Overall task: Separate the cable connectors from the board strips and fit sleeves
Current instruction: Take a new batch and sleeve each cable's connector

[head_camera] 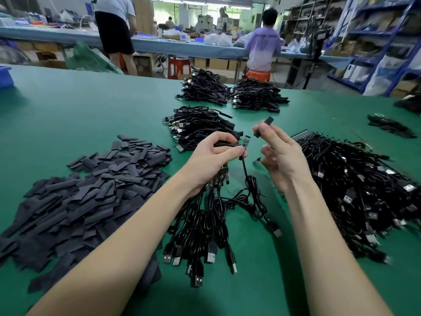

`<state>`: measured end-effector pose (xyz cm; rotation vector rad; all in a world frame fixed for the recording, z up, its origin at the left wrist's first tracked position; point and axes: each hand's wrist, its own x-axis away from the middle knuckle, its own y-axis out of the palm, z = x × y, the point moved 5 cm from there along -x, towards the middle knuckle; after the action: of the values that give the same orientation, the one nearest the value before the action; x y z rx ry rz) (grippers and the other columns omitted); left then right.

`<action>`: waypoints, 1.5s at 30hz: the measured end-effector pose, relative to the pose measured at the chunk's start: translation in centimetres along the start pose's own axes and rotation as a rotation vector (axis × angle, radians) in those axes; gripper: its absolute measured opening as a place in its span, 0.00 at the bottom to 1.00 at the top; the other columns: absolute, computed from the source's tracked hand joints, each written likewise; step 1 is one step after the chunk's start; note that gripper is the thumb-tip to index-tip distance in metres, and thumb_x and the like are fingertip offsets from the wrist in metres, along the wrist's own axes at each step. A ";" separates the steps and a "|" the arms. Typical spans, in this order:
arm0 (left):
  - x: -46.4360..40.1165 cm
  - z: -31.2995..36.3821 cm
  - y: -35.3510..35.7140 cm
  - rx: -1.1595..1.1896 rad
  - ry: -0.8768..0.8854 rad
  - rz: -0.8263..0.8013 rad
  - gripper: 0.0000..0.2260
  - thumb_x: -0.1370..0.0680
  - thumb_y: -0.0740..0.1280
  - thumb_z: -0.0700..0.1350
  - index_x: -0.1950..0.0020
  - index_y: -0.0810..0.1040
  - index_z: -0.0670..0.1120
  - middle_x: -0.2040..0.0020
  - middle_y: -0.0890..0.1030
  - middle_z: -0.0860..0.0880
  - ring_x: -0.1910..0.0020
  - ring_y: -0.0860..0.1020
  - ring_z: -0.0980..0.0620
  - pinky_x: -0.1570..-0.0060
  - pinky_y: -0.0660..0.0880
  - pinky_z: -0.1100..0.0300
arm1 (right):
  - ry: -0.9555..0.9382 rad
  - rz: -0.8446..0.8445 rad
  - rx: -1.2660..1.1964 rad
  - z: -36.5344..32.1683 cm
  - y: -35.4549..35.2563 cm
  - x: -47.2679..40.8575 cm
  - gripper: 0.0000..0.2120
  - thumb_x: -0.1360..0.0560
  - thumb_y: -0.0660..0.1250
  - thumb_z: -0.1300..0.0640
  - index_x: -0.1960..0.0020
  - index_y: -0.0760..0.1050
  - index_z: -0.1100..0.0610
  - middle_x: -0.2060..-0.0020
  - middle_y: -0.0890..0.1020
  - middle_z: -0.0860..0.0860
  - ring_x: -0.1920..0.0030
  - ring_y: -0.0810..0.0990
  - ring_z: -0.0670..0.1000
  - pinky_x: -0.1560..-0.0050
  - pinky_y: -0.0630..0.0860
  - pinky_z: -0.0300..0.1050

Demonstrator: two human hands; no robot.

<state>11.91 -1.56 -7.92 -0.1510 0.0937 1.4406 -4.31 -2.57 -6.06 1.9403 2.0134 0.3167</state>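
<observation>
Hands held apart above green matte table (68, 115). Left hand (211, 156) pinches small green circuit-board connector (246, 140) on thin black round cable (247, 176), and grips a bundle of like cables. Right hand (280, 151) pinches flat black matte sleeve (263, 126) just beside the connector. Heap of flat dark sleeves (91, 185) lies left; glossy tangled cable pile (355, 185) right

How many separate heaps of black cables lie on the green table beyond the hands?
3: one heap just past the hands, two more side by side near the table's far edge. Others may lie outside the frame.
</observation>
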 end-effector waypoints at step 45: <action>0.9 3.6 0.0 -0.271 0.245 0.067 0.09 0.25 0.75 0.37 0.48 0.79 0.44 0.55 0.86 0.47 0.56 0.85 0.51 0.49 0.81 0.61 | 0.065 -0.096 -0.050 -0.2 -0.5 -0.3 0.05 0.34 0.77 0.57 0.59 0.87 0.56 0.59 0.87 0.51 0.63 0.82 0.42 0.61 0.79 0.32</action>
<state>11.91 -0.08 -4.49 -0.5515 0.1038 1.4924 -4.85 -2.85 -6.06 1.8192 2.1104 0.4074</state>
